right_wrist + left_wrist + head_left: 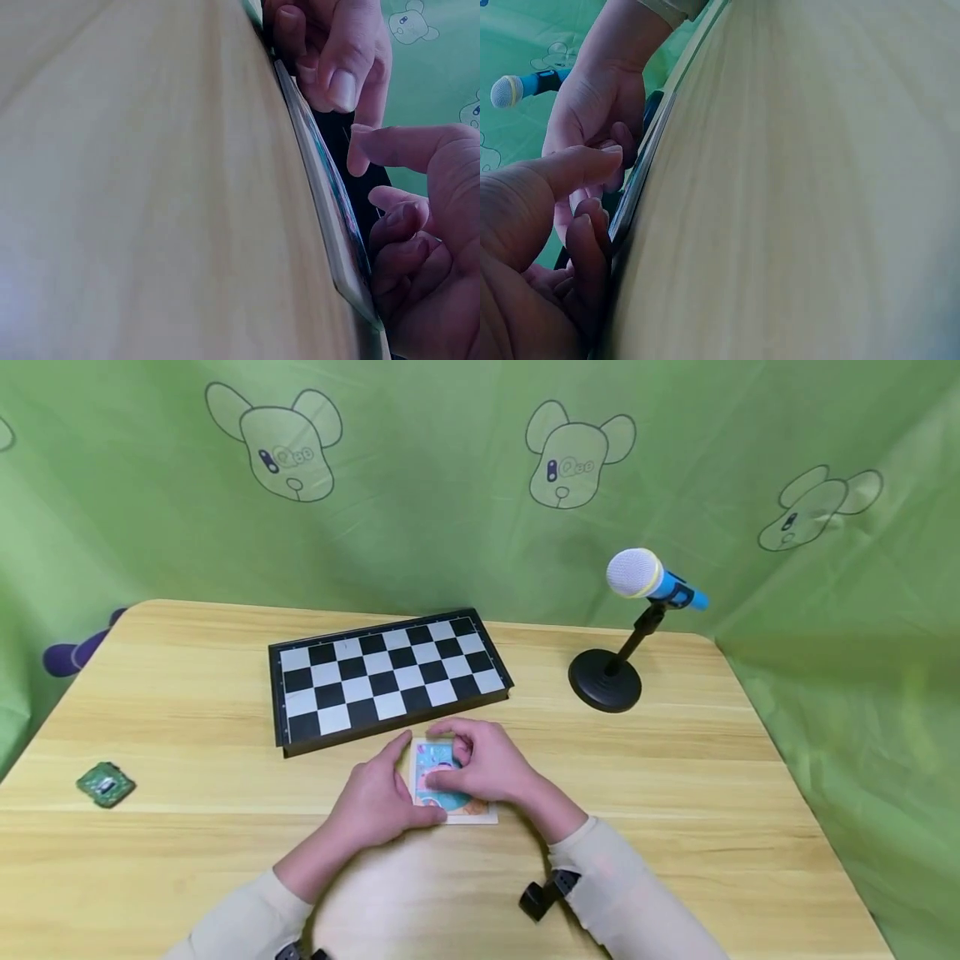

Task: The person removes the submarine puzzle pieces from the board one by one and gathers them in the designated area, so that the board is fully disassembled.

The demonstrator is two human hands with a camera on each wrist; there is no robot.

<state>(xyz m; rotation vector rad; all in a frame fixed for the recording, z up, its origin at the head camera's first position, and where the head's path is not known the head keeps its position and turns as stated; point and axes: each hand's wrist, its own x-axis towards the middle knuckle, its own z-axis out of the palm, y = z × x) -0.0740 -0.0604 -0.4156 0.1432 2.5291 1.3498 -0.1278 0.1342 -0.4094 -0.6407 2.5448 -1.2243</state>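
A small flat picture board (427, 756) with a light border and a blue and pink print lies on the table in front of me. My left hand (378, 797) holds its left side, thumb along the near edge and index finger at the far left corner. Over the board's right part is my right hand (487, 764), thumb above the print and index finger at the far edge. In the right wrist view, the board's pale side (319, 180) shows under the curled fingers of my right hand (442, 247). Nothing shows between that thumb and index finger. The hand covers part of the print.
A black-and-white checkered board (390, 677) lies just behind the hands. A blue microphone (660, 581) on a black stand (603, 681) stands at the back right. On the left lies a small green circuit board (107, 785). A green curtain (450, 485) encloses the wooden table (187, 718).
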